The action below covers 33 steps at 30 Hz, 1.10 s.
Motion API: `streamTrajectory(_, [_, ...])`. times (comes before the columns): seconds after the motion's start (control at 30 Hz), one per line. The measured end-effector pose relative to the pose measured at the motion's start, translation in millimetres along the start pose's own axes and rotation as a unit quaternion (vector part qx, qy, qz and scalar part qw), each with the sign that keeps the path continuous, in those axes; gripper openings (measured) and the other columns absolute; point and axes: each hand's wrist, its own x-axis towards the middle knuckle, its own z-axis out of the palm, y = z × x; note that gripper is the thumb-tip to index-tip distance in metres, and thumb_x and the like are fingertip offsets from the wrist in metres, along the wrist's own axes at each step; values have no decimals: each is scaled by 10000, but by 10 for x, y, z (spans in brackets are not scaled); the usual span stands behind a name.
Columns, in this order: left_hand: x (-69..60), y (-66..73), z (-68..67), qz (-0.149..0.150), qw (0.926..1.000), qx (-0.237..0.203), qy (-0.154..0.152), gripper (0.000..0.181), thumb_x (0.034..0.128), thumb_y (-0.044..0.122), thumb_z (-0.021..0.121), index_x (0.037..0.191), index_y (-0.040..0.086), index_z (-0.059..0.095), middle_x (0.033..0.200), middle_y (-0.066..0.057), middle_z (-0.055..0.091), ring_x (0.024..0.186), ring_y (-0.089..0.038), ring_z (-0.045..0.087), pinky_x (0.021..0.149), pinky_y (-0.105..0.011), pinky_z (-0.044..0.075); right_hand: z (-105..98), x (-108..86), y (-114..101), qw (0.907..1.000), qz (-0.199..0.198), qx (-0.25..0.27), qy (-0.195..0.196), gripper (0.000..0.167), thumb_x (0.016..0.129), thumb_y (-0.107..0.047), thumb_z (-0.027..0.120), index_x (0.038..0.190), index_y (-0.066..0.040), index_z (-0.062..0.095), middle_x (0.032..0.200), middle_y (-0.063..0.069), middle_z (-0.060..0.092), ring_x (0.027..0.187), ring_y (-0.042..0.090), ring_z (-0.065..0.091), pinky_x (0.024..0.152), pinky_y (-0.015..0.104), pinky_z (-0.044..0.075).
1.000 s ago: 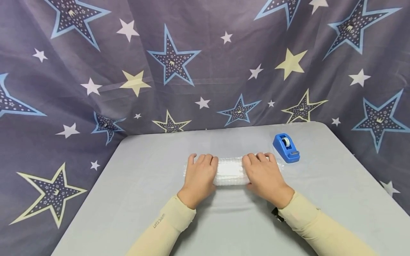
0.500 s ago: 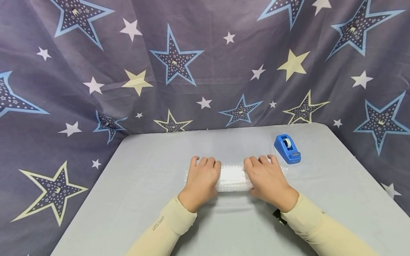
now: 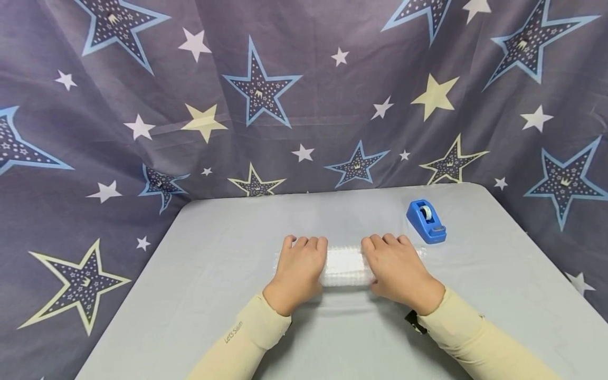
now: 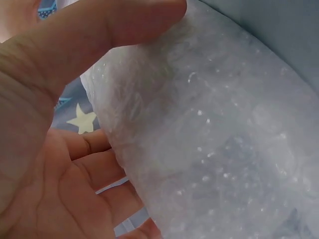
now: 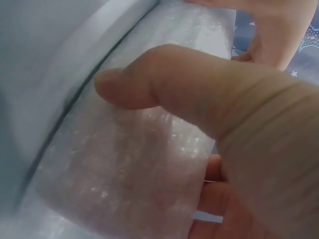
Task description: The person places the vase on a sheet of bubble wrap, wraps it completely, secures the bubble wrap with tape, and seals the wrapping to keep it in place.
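A roll of bubble wrap (image 3: 345,265) lies crosswise on the grey table, its ends partly covered by the two hands. My left hand (image 3: 301,272) grips its left part, and my right hand (image 3: 398,269) grips its right part. The left wrist view has the left thumb (image 4: 144,20) against the near side of the bubble wrap (image 4: 214,134), with the fingers around the far side. Likewise, the right thumb (image 5: 129,87) presses the near side of the wrap (image 5: 124,164) in the right wrist view. Whatever is inside the roll is hidden.
A blue tape dispenser (image 3: 426,221) with a roll of tape stands behind and to the right of the right hand. The grey tabletop (image 3: 209,264) ends at the back against a star-patterned curtain (image 3: 313,105).
Both hands and the bubble wrap roll have come slightly nearer to the person, mostly in the first half second. The tape dispenser stays in place on the table.
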Motion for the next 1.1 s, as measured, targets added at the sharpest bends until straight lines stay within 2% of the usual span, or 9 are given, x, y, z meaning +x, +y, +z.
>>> streamTrajectory(0.2, [0,-3,0,-73,9999,-94,-105,552,546,143,863,970,130,510,874,7,646,852,-239,658,1008,-568,419,31,7,24,9999,-56,85,-22,672,521,-323,926,1028,-98,545,905,22,594,794,260,556,666,396,364])
streamTrajectory(0.47, [-4,-4,35,-109,9995,-218,-187,591,559,186,896,1029,110,546,1013,-24,704,988,-257,691,1072,-622,396,76,6,52,9997,-86,227,-31,710,535,-329,913,1118,-87,588,1006,47,638,892,271,615,746,450,449])
streamTrajectory(0.73, [6,-21,45,-169,9994,-135,-281,687,574,239,915,1168,78,607,1164,-72,637,1157,-298,618,1096,-611,392,103,13,60,9996,-105,263,-48,797,549,-306,938,1216,-44,591,1088,89,620,928,292,636,803,493,486])
streamTrajectory(0.83, [13,-34,47,-141,9997,-64,-185,685,564,244,909,1169,77,633,1189,-88,603,1145,-307,588,1069,-571,411,118,15,67,9995,-95,307,-55,818,546,-283,950,1235,-32,587,1124,118,603,954,325,651,912,554,486])
streamTrajectory(0.93, [19,-43,48,-98,9999,-37,-27,646,534,233,902,1111,85,650,1177,-95,576,1090,-303,569,1006,-527,431,126,16,72,9992,-85,390,-43,814,543,-256,950,1234,-25,587,1159,146,586,979,363,659,1024,638,434])
streamTrajectory(1.1, [20,-40,51,-47,9999,41,80,589,532,223,894,1056,96,657,1085,-72,551,1002,-286,549,922,-492,440,136,18,80,9984,-69,563,-41,784,537,-219,945,1207,-30,585,1120,138,559,973,369,647,1078,695,372])
